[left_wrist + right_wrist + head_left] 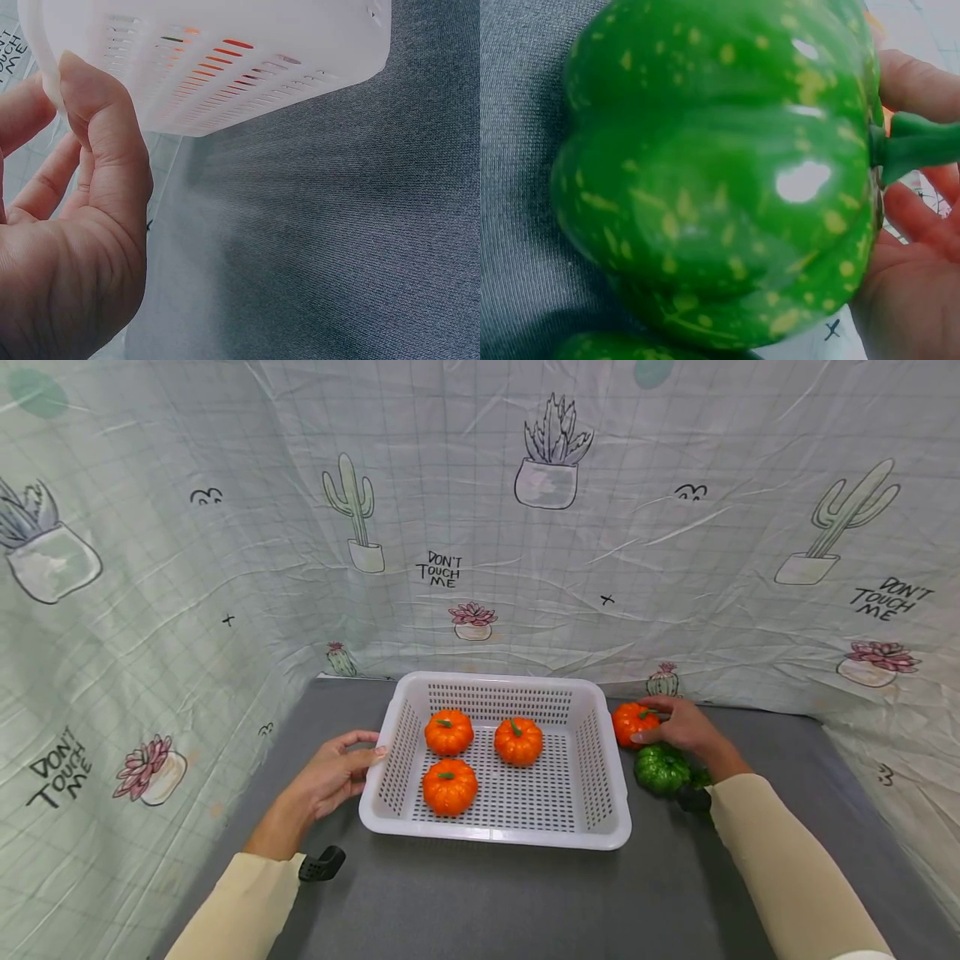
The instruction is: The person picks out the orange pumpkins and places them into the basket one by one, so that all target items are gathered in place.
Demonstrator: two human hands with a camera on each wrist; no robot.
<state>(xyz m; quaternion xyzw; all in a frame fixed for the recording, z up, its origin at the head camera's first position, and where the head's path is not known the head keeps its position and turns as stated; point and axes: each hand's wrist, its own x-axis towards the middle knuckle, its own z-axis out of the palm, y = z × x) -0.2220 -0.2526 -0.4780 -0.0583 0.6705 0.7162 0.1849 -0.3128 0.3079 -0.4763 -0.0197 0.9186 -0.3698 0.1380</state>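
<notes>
A white plastic basket (pixel 491 833) with slotted walls stands on the grey table. My left hand (pixel 330 772) pinches its left rim, thumb on top; the left wrist view shows the thumb (pixel 101 105) against the edge. Inside lie three small orange pumpkins: one at the back left (pixel 448 732), one nearer the middle (pixel 518 742) and one at the front left (pixel 450 787). Just outside the right wall, my right hand (pixel 686 727) grips another orange pumpkin (pixel 632 725) between thumb and fingers. A speckled green pumpkin (pixel 720 172) sits right below that hand.
Part of a second green pumpkin (pixel 622 346) shows at the bottom of the right wrist view. A printed cloth (pixel 480 527) with cactus drawings hangs behind the table and along its sides. Grey tabletop (pixel 480 902) stretches in front of the basket.
</notes>
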